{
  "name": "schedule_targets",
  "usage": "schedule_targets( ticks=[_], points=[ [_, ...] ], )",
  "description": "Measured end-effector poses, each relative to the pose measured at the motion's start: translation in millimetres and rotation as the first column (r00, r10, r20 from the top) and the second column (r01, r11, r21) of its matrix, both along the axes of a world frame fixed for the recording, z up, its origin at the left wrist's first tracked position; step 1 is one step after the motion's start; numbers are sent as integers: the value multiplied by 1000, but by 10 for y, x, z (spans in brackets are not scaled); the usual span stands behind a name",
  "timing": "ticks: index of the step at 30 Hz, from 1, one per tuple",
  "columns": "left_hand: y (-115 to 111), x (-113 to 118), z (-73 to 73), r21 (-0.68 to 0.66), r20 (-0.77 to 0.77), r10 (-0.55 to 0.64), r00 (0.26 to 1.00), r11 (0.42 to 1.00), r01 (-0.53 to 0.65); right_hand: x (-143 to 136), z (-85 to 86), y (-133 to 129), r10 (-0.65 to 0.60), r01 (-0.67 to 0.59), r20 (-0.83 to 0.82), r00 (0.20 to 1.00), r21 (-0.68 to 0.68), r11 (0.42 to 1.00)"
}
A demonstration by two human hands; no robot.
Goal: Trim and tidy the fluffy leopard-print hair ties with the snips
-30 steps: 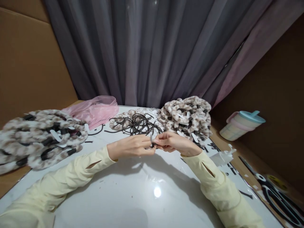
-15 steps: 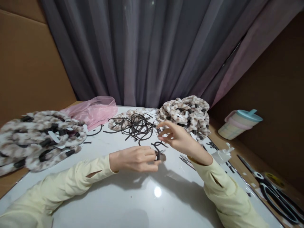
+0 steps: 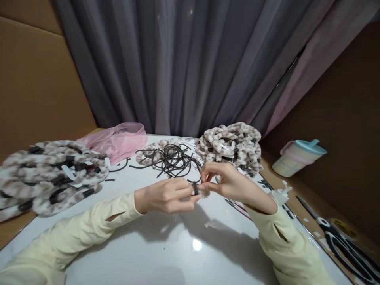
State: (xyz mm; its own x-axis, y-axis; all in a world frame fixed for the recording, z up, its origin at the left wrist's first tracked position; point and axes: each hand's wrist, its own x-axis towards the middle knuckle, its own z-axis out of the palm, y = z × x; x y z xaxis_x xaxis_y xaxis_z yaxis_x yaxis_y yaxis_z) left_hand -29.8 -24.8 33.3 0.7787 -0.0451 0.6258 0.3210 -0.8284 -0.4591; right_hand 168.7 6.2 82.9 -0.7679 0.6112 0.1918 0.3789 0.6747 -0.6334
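Both hands meet over the middle of the white table (image 3: 133, 253), yellow sleeves reaching in from either side. Left hand (image 3: 168, 196), back up, has its fingers curled and closed on a small fluffy piece (image 3: 204, 193), pale with brownish mottling, its tip showing beyond the fingers. A dark cord (image 3: 194, 188) runs round that piece as a band, just at the left fingertips. Right hand (image 3: 231, 183) comes in from the other side, thumb and forefinger bent toward each other, tips at the cord; too small to tell whether they pinch a strand. Just behind the hands: a loose tangle of black cords (image 3: 175, 160), with more mottled fluff partly under its left side. Larger heap of fluffy loops (image 3: 44, 170) at far left, dark bands and white tags among them; a similar heap (image 3: 228, 146) behind the right hand. Pink translucent bag (image 3: 118, 138) crumpled behind the left heap. Near the right wrist, a small cutting tool (image 3: 237, 208), partly covered by the arm, and a whitish squeeze bottle (image 3: 280, 194). Farther right, beyond the table's edge: black-handled scissors (image 3: 344, 241) beside a yellow roll (image 3: 342, 228), and a blue-lidded cup (image 3: 292, 160). Grey curtain (image 3: 184, 71) across the back.
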Motion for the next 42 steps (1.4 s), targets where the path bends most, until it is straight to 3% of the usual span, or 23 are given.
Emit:
schedule_targets(
  ticks=[3, 7, 9, 14, 19, 22, 25, 27, 31, 35, 42],
  points=[
    [-11, 9, 25, 12, 17, -22, 1000, 1000, 22, -15, 8, -9, 70, -71, 24, 997, 14, 997],
    [-25, -6, 49, 20, 19, -34, 999, 999, 33, 22, 80, 47, 324, -295, 152, 934, -187, 937],
    [-26, -17, 53, 20, 10, -32, 999, 999, 32, 37, 97, 95, 385, -334, 181, 905, -259, 906],
    [-15, -35, 45, 19, 23, -22, 1000, 1000, 21, 16, 26, 172, 319, -258, 143, 937, -336, 906],
    [-15, -60, 26, 5, 53, -43, 998, 999, 42, -16, -59, 181, 316, -285, 38, 948, -342, 896],
    [-14, -62, 19, -34, 121, -22, 992, 999, 26, -44, -67, 147, 271, -266, -10, 963, -216, 939],
    [-14, -50, 9, -166, 218, 58, 974, 986, -22, -83, -82, 83, 196, -193, -60, 979, 53, 980],
    [-19, -38, -1, -281, 261, 123, 957, 959, -47, -109, -115, 43, 137, -110, -94, 986, 248, 962],
    [-45, -5, -16, -476, 349, 215, 912, 879, -25, -154, -214, 7, 32, 66, -161, 986, 568, 821],
    [-75, 28, -10, -594, 388, 263, 883, 804, 21, -186, -262, -19, -18, 128, -156, 988, 731, 670],
    [-44, 50, -78, -481, 467, 293, 834, 876, -39, -244, -234, -115, -135, 108, -42, 990, 845, 525]
  ],
)
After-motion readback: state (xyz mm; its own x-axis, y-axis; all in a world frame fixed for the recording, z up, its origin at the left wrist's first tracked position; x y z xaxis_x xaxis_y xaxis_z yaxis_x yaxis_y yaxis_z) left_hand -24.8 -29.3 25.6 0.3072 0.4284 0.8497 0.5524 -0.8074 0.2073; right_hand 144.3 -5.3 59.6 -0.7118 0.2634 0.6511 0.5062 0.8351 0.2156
